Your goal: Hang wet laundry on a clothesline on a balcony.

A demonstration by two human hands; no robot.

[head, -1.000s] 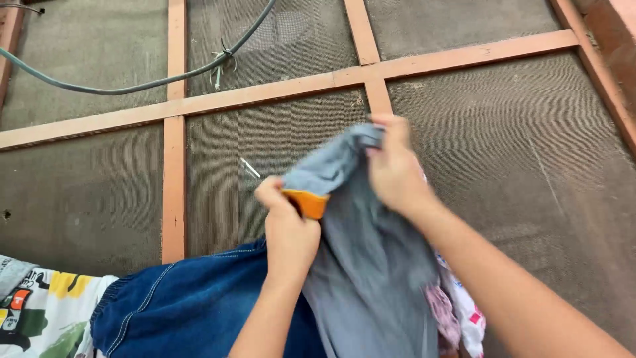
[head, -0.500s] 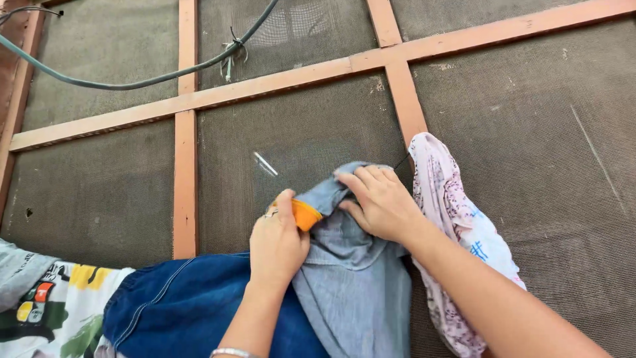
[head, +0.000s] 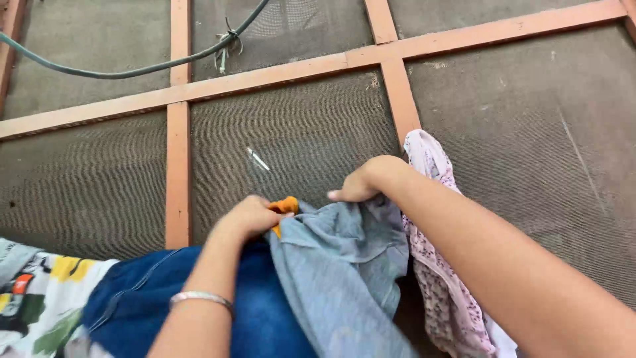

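A grey-blue garment (head: 338, 265) with an orange trim (head: 285, 206) hangs in the lower middle. My left hand (head: 248, 215) grips its top edge at the orange trim. My right hand (head: 364, 182) pinches the same top edge a little to the right, knuckles raised. A dark blue denim garment (head: 132, 305) hangs to the left, touching the grey one. A pink patterned cloth (head: 434, 252) hangs just right of the grey garment, partly behind my right forearm.
A dusty mesh screen with an orange-brown wooden frame (head: 179, 166) fills the background. A grey-green hose (head: 126, 69) runs across its top left, tied with wire. A white printed garment (head: 40, 305) hangs at the lower left.
Both hands have lowered and turned over the grey garment's top edge. The garment's top now sits lower and spreads wider, and the view has shifted slightly.
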